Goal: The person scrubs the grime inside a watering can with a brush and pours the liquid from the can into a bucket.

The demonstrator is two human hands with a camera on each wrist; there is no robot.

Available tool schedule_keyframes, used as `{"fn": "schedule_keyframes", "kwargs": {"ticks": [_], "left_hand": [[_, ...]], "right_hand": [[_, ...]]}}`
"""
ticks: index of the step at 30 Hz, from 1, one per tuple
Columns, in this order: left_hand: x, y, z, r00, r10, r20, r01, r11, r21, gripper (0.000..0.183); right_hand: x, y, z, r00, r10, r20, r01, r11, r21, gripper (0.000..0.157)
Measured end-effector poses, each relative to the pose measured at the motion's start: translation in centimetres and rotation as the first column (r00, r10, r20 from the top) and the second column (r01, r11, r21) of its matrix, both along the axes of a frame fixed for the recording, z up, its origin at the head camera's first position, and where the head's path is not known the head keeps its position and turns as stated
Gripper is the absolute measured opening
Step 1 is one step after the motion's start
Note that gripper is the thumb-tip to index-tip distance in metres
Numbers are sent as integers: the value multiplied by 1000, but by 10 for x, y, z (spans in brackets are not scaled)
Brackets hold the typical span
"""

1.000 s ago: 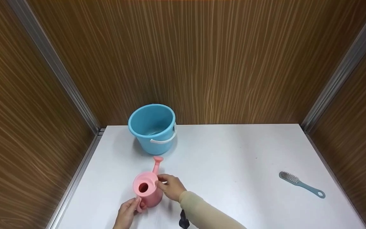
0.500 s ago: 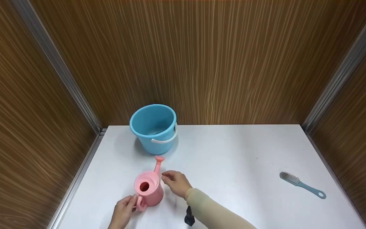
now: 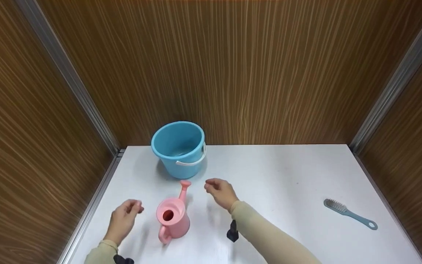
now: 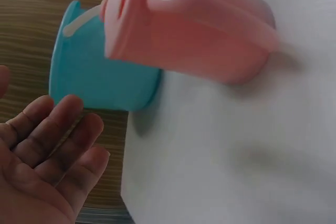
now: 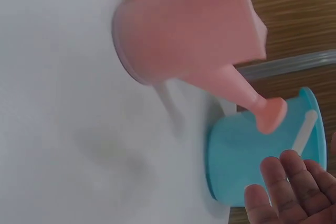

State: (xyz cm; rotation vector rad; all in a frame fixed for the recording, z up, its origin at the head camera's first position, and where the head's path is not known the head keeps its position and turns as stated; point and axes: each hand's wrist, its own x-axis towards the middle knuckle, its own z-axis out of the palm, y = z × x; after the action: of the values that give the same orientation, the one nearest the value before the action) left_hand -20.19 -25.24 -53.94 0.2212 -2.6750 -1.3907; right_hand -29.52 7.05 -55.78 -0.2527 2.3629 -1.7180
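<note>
A pink watering can (image 3: 176, 224) stands upright on the white table, its spout toward the back and its handle toward the front. To its left my left hand (image 3: 120, 221) is held up, apart from it, with fingers loosely bent and nothing in them. My right hand (image 3: 222, 192) hovers to the right of the spout, also holding nothing. In the left wrist view the left hand's fingers (image 4: 68, 140) are relaxed and spread beside the can's handle side. In the right wrist view the right fingers (image 5: 289, 182) are loosely extended below the can's spout (image 5: 236, 90).
Behind the can stands a blue bucket (image 3: 181, 168) with its white handle (image 3: 192, 163) hanging down at the front right. A blue-grey brush (image 3: 350, 213) lies at the right of the white table (image 3: 269, 176). Wood-patterned panels (image 3: 233, 73) enclose the back and sides.
Both hands have let go of the watering can. The left hand has moved left and back from the handle, the right hand right and toward the back. The can stays standing.
</note>
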Motion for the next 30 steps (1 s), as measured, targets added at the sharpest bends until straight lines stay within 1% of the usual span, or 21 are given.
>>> {"fn": "schedule_keyframes", "kwargs": {"ticks": [4,6,10,14,17,20,23,26,28,30], "left_hand": [[-10,-7,20,999,-29,-41,28,999,-30,41],[-17,-8,31,998,-51,-44,49,998,-39,49],[-33,-8,50,995,-82,-50,79,996,-47,58],[-50,-4,65,992,-104,-71,101,994,-47,60],[-60,0,73,992,-110,-67,104,991,-80,64],[-70,5,80,994,-101,-49,94,987,-130,69],[-80,10,84,995,-93,-23,87,982,-170,73],[-89,15,84,996,-86,-6,84,976,-199,73],[-95,17,83,996,-89,-5,85,968,-236,72],[-101,20,81,995,-96,-8,90,955,-284,72]], "right_hand": [[-9,8,11,1000,-22,-4,22,1000,-6,40],[-13,11,17,999,-34,-4,34,999,-14,40],[-19,13,30,998,-57,-13,57,998,-24,42],[-25,14,41,996,-83,-18,83,996,-24,44],[-31,17,48,995,-93,-40,92,996,-14,44],[-37,20,55,992,-101,-81,102,995,13,44],[-42,22,60,986,-116,-123,122,991,48,46],[-45,23,64,978,-111,-174,129,987,96,47],[-47,22,65,975,-95,-202,125,982,143,49],[-47,19,65,972,-75,-222,120,974,194,51]]}}
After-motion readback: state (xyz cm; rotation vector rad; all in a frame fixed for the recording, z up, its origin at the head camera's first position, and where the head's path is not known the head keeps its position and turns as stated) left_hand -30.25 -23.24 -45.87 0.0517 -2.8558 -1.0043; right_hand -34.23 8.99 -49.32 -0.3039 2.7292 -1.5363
